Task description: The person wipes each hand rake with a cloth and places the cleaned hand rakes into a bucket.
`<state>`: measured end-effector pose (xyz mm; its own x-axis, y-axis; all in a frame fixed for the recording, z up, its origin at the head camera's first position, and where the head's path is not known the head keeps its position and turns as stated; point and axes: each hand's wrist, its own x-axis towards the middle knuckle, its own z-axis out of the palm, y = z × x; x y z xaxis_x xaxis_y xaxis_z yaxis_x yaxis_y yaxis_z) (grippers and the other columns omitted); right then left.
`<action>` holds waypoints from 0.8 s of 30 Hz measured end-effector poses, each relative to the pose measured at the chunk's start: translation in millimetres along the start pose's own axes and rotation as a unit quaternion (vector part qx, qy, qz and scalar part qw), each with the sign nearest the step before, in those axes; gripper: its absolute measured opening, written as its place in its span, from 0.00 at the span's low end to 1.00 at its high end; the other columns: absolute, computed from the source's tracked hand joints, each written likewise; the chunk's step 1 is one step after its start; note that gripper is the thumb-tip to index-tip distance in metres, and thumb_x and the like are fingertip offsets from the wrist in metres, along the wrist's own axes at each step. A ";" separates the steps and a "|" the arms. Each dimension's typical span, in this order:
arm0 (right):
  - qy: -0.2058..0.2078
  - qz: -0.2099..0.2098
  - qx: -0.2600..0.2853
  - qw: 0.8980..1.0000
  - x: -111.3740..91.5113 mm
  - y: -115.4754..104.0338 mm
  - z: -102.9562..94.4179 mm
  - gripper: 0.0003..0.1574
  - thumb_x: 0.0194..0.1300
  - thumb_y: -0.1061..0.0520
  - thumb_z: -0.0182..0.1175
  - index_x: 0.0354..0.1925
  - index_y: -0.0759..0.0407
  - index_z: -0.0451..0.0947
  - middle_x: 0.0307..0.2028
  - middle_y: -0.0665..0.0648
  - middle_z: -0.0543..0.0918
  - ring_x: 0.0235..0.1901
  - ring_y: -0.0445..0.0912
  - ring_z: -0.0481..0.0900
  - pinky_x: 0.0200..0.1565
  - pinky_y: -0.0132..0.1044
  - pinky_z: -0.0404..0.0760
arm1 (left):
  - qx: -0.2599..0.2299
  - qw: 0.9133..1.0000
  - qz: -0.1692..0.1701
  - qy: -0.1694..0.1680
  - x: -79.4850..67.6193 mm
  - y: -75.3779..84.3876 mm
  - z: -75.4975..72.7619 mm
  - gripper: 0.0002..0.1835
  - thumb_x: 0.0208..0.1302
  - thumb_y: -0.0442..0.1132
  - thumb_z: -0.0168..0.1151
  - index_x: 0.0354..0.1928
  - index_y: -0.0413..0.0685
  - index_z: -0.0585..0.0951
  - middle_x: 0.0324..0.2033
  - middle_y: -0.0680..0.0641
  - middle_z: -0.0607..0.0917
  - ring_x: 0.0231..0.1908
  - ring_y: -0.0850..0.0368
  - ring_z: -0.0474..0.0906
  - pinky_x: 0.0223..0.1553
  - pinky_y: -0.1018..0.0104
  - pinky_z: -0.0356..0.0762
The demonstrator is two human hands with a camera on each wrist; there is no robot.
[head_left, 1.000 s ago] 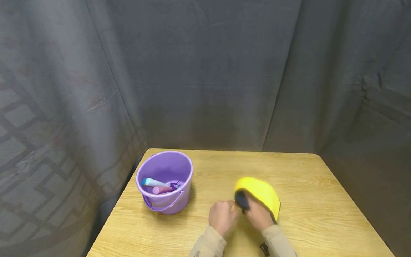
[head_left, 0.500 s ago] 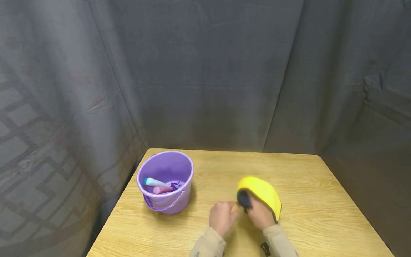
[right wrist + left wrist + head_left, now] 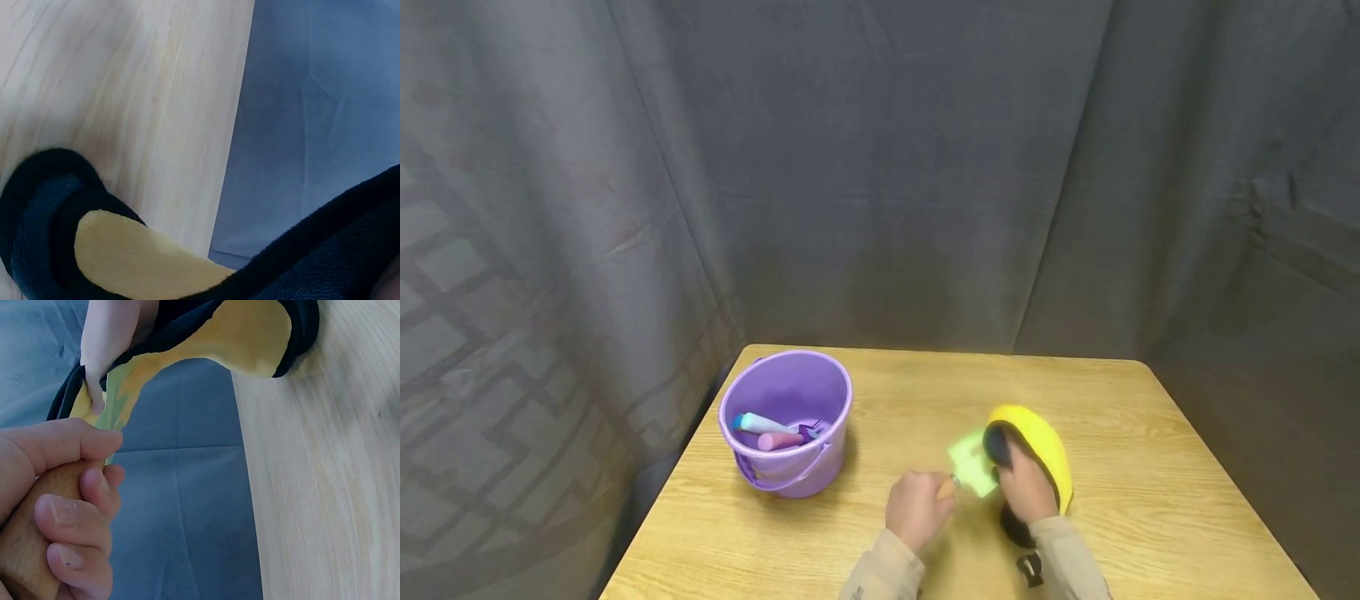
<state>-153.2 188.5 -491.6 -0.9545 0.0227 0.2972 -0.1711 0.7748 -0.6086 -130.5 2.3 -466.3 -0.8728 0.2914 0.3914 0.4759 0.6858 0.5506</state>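
My left hand (image 3: 917, 510) grips the wooden handle (image 3: 37, 531) of a tool with a flat, squarish light-green blade (image 3: 973, 462); it looks like a small shovel or scraper. My right hand (image 3: 1028, 483) holds a curved, folded yellow piece of fabric (image 3: 1051, 446) with dark trim and a dark underside. Its left end hangs against the blade's right edge in the head view. In the left wrist view a fingertip of my right hand (image 3: 112, 331) lies at the fabric's edge, right by the blade. The right wrist view shows mostly fabric (image 3: 137, 253); most of my hand is outside it.
A purple bucket (image 3: 786, 360) stands at the table's left, its handle lowered at the front. Inside lie a light-blue handle (image 3: 767, 423), a pink handle (image 3: 780, 440) and a small purple fork-like piece (image 3: 810, 432). Dark curtains hang behind the wooden table (image 3: 1150, 467).
My right hand and the yellow fabric have moved to the right, away from my left hand. The green blade, covered before, now shows between my hands. My left hand has hardly moved.
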 end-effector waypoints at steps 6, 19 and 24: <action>0.011 0.010 -0.015 1.000 -0.4 0.6 -3.6 0.31 0.59 0.65 0.47 0.61 0.71 0.55 0.49 0.76 0.70 0.41 0.65 0.74 0.42 0.56 0.72 | -0.005 1.000 0.002 -0.010 -0.8 -1.2 -0.2 0.16 0.44 0.32 0.64 0.09 0.51 0.68 0.07 0.61 0.67 0.10 0.73 0.56 0.12 0.81 0.57; -0.003 0.089 -0.017 0.996 2.9 2.2 -15.9 0.34 0.61 0.63 0.44 0.64 0.70 0.48 0.55 0.76 0.63 0.48 0.69 0.68 0.48 0.58 0.66 | -0.015 1.000 -0.005 -0.020 -0.7 -4.5 -0.9 0.08 0.44 0.34 0.66 0.15 0.50 0.76 0.10 0.61 0.71 0.10 0.73 0.58 0.13 0.80 0.59; 0.001 0.113 -0.017 0.993 5.0 4.3 -18.9 0.33 0.61 0.63 0.40 0.63 0.72 0.48 0.52 0.78 0.65 0.47 0.69 0.69 0.46 0.59 0.67 | -0.029 0.999 -0.013 -0.024 -0.6 -6.0 -1.8 0.04 0.43 0.34 0.66 0.18 0.49 0.80 0.12 0.60 0.73 0.11 0.72 0.59 0.14 0.79 0.60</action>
<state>-154.1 203.9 -478.9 -0.9671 0.1999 0.1573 0.0562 0.7712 -0.6342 -132.7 -3.2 -468.4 -0.8883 0.3070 0.3416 0.4576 0.6547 0.6016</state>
